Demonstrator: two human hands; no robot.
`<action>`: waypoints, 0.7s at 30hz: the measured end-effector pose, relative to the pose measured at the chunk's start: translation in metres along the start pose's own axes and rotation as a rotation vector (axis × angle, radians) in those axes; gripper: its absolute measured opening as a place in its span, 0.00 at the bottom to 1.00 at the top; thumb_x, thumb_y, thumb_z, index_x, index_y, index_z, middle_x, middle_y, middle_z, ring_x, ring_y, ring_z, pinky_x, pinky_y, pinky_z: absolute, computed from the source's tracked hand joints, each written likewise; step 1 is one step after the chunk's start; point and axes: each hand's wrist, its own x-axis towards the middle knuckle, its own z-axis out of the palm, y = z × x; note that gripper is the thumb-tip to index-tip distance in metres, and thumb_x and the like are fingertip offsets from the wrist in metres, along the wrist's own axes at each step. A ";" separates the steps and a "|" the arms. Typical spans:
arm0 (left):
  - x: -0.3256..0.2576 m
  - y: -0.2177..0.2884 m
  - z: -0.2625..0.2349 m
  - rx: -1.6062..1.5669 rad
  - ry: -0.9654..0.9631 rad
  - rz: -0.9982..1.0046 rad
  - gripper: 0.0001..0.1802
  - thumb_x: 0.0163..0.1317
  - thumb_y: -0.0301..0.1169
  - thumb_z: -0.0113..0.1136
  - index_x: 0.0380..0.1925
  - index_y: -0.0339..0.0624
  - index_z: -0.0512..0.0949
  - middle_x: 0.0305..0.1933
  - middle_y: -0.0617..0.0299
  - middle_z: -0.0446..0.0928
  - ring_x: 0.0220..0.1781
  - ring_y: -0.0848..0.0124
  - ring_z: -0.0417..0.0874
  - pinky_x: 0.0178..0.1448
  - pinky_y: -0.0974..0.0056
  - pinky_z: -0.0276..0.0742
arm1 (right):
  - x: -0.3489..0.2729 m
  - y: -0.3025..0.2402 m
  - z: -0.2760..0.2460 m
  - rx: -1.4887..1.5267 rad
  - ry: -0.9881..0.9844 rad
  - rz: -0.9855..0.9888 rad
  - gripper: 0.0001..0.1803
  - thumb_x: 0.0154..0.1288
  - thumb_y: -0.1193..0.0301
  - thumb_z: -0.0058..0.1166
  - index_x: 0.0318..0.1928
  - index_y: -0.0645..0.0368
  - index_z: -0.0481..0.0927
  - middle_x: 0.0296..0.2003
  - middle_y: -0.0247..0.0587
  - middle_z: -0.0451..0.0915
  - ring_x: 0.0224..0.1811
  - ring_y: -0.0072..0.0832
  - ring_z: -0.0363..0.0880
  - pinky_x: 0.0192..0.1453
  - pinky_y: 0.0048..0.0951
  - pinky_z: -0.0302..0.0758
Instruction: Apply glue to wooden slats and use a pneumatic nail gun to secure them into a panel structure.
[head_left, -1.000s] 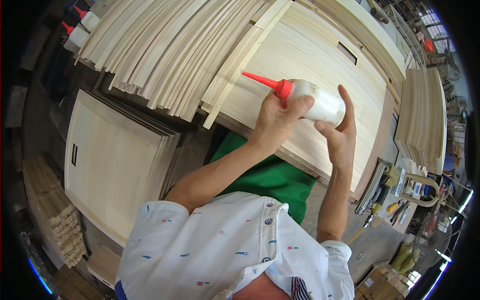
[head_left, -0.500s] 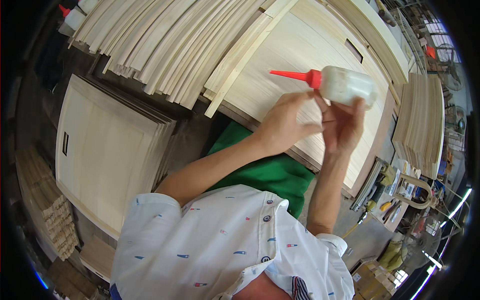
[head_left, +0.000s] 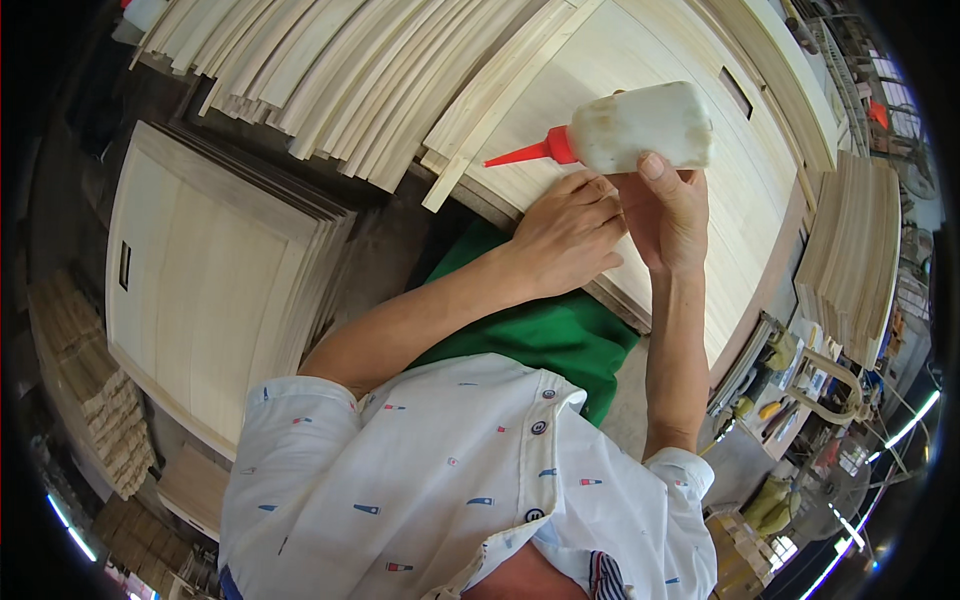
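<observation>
A translucent white squeeze bottle with a red cap and long red nozzle is gripped in my right hand, thumb on its near side. It lies nearly sideways, nozzle tip pointing left and slightly down, above a pale wooden panel. My left hand is beside the right one, below the nozzle, with its fingers curled together. Whatever those fingers hold, if anything, is hidden. A narrow wooden strip runs along the panel's left side.
Long wooden slats are stacked at the upper left. A pile of framed panels stands to the left, with bundled wood pieces beyond. More stacked boards and a tool-covered bench are on the right.
The bottle has moved left and up, and its nozzle has tipped downward. My left hand's fingers have gone from spread to curled.
</observation>
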 end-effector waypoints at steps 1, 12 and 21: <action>0.001 0.000 -0.001 -0.017 -0.004 -0.009 0.22 0.49 0.38 0.69 0.42 0.39 0.80 0.48 0.57 0.78 0.60 0.59 0.71 0.70 0.52 0.60 | -0.001 0.002 0.000 0.030 -0.006 0.015 0.33 0.56 0.74 0.67 0.60 0.65 0.66 0.51 0.47 0.75 0.55 0.38 0.76 0.60 0.46 0.74; 0.000 -0.002 -0.001 -0.030 -0.017 -0.019 0.22 0.48 0.37 0.70 0.42 0.38 0.80 0.48 0.57 0.78 0.59 0.59 0.72 0.70 0.53 0.60 | 0.003 0.008 -0.001 -0.021 -0.010 0.044 0.29 0.55 0.75 0.68 0.56 0.67 0.70 0.47 0.47 0.77 0.51 0.35 0.78 0.56 0.38 0.76; 0.000 -0.002 -0.001 -0.011 -0.062 -0.034 0.25 0.51 0.39 0.69 0.46 0.37 0.79 0.53 0.56 0.77 0.63 0.59 0.70 0.70 0.53 0.60 | 0.001 0.011 -0.006 -0.033 -0.016 0.055 0.28 0.54 0.80 0.68 0.55 0.67 0.71 0.46 0.45 0.79 0.50 0.33 0.78 0.55 0.36 0.77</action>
